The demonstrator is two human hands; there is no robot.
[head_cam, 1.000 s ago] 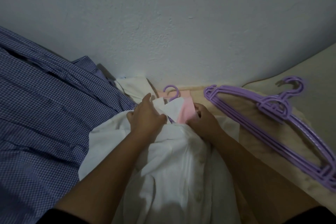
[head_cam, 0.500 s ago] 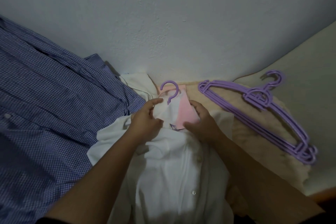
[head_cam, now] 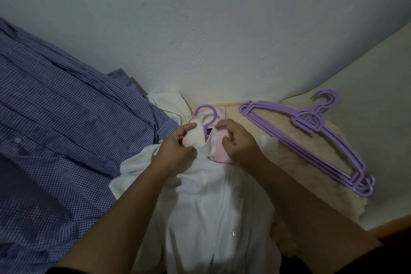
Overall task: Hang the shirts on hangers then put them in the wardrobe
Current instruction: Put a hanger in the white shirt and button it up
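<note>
Both grips pinch the collar: your left hand (head_cam: 178,151) holds one flap, your right hand (head_cam: 239,143) the other. White shirt (head_cam: 211,207) lies on the bed, hanger hook (head_cam: 206,113) poking out. Soft, light, limp cloth; lift by the hook, not the fabric.

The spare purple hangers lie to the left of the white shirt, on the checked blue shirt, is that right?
Not quite. The head view shows the spare purple hangers lying to the right of the white shirt, on beige cloth. The checked blue shirt is on the left.
</note>
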